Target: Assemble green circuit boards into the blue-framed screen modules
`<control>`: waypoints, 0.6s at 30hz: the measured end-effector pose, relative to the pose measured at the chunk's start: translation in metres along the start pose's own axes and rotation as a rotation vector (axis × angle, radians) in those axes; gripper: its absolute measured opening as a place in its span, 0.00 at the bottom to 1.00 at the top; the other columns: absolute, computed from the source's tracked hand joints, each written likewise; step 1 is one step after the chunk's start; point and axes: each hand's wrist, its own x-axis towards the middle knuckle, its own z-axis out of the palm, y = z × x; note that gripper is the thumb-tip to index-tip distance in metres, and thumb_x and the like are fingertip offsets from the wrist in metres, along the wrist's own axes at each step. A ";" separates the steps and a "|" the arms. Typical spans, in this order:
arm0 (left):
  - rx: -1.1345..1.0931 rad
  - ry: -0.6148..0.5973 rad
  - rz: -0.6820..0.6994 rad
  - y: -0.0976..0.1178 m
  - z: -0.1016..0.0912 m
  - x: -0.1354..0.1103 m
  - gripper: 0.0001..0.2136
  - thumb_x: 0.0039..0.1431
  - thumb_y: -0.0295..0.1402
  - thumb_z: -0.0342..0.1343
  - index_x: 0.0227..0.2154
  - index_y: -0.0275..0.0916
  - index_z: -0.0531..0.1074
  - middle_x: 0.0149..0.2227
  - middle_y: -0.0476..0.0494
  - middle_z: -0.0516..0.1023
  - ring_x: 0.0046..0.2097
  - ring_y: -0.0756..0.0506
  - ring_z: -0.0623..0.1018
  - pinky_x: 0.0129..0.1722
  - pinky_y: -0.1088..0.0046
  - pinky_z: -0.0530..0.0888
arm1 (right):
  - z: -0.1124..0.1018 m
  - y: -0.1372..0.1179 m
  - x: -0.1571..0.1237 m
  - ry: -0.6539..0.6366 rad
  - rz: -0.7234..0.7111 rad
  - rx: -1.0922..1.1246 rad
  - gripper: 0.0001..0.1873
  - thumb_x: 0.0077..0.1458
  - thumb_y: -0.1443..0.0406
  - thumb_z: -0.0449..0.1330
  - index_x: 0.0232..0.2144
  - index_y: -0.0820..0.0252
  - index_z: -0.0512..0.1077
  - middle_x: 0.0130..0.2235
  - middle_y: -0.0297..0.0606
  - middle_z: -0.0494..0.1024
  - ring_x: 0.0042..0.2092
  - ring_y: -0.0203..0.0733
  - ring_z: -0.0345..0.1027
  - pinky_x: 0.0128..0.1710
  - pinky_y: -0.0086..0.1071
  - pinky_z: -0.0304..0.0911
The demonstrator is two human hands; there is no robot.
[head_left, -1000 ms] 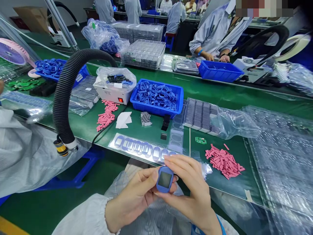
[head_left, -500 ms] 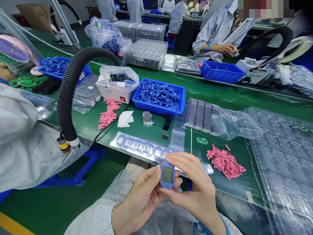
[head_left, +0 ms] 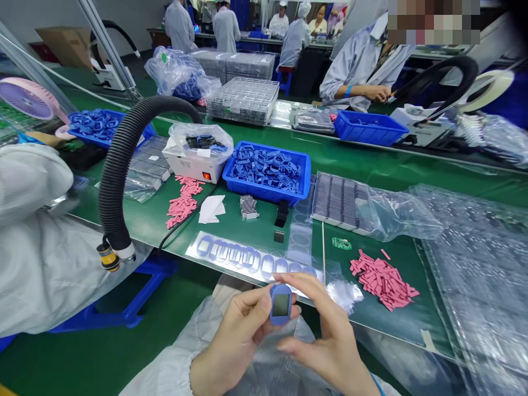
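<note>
**Operator:** On my feed the blue-cased module (head_left: 281,304) sits low at 6 o'clock, just above the lap, with its dark screen (head_left: 281,304) facing the camera. What does the left hand (head_left: 233,338) have?

**Spotter:** It has hold of the module, fingers curled behind it and the thumb pressed along the casing's left edge.

**Operator:** And the right hand (head_left: 330,338)?

**Spotter:** Wide open, fingers spread, just to the module's right. Its index fingertip and thumb come close to the top and bottom edges, but I cannot tell whether either touches.

**Operator:** So the left does all the holding. For a steady hold, I'd keep the pressure on the casing edges and the pads off the screen.

**Spotter:** Agreed, and the present grip leaves the screen uncovered. Watch the scrap of clear film (head_left: 344,294) at 2 o'clock, close to the right hand.

**Operator:** Noted. The clear film strip (head_left: 243,256) with its blue oval outlines lies at 12 o'clock, just beyond the hands. The blue plastic crate (head_left: 264,190) sits further out at 12, and the pink strips (head_left: 383,280) are piled at 2.
</note>
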 end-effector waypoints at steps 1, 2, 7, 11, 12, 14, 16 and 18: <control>0.141 0.009 0.104 0.000 -0.004 0.001 0.11 0.55 0.40 0.57 0.39 0.44 0.79 0.37 0.41 0.84 0.41 0.44 0.81 0.43 0.72 0.75 | 0.000 0.002 -0.004 0.017 0.051 0.046 0.30 0.51 0.49 0.59 0.54 0.53 0.63 0.48 0.42 0.74 0.49 0.47 0.68 0.47 0.39 0.68; 0.311 0.006 0.241 0.000 -0.008 0.002 0.10 0.56 0.37 0.58 0.40 0.45 0.79 0.39 0.42 0.83 0.42 0.43 0.81 0.43 0.72 0.75 | -0.001 0.004 -0.007 0.046 0.100 0.086 0.29 0.53 0.49 0.57 0.54 0.52 0.62 0.48 0.42 0.74 0.48 0.45 0.69 0.46 0.37 0.69; 1.141 -0.218 0.917 0.007 -0.025 0.007 0.24 0.54 0.21 0.57 0.53 0.47 0.67 0.48 0.40 0.79 0.49 0.42 0.78 0.53 0.63 0.71 | -0.005 0.006 -0.013 0.147 0.144 0.114 0.18 0.51 0.58 0.63 0.45 0.50 0.69 0.40 0.37 0.75 0.39 0.39 0.72 0.36 0.27 0.72; 1.364 -0.312 1.019 0.013 -0.026 0.010 0.28 0.55 0.22 0.56 0.59 0.45 0.58 0.49 0.37 0.78 0.49 0.42 0.77 0.54 0.58 0.70 | -0.011 0.003 -0.007 0.143 0.076 0.067 0.15 0.48 0.62 0.66 0.41 0.52 0.71 0.38 0.37 0.75 0.39 0.39 0.71 0.34 0.27 0.71; 1.381 -0.322 1.032 0.015 -0.025 0.011 0.28 0.56 0.22 0.55 0.59 0.44 0.58 0.49 0.37 0.78 0.49 0.42 0.78 0.54 0.58 0.70 | -0.012 0.002 -0.006 0.139 0.068 0.065 0.16 0.48 0.62 0.66 0.41 0.52 0.71 0.38 0.37 0.75 0.38 0.39 0.70 0.33 0.27 0.71; 1.406 -0.338 1.080 0.019 -0.022 0.011 0.26 0.57 0.22 0.54 0.58 0.42 0.60 0.48 0.35 0.79 0.49 0.42 0.78 0.53 0.58 0.70 | -0.014 0.002 -0.005 0.126 0.056 0.057 0.17 0.48 0.62 0.66 0.42 0.53 0.71 0.38 0.38 0.75 0.38 0.38 0.70 0.34 0.28 0.71; 1.437 -0.355 1.145 0.022 -0.019 0.011 0.23 0.59 0.23 0.53 0.57 0.39 0.62 0.45 0.34 0.80 0.48 0.42 0.78 0.52 0.59 0.72 | -0.015 0.002 -0.006 0.114 0.029 0.029 0.16 0.48 0.62 0.66 0.41 0.53 0.71 0.38 0.38 0.75 0.39 0.38 0.71 0.36 0.29 0.71; 1.481 -0.384 1.202 0.025 -0.019 0.012 0.21 0.59 0.24 0.52 0.56 0.35 0.63 0.43 0.34 0.81 0.48 0.42 0.79 0.50 0.59 0.73 | -0.016 0.002 -0.007 0.106 -0.012 -0.017 0.16 0.48 0.62 0.66 0.41 0.53 0.71 0.38 0.38 0.75 0.40 0.38 0.71 0.40 0.29 0.70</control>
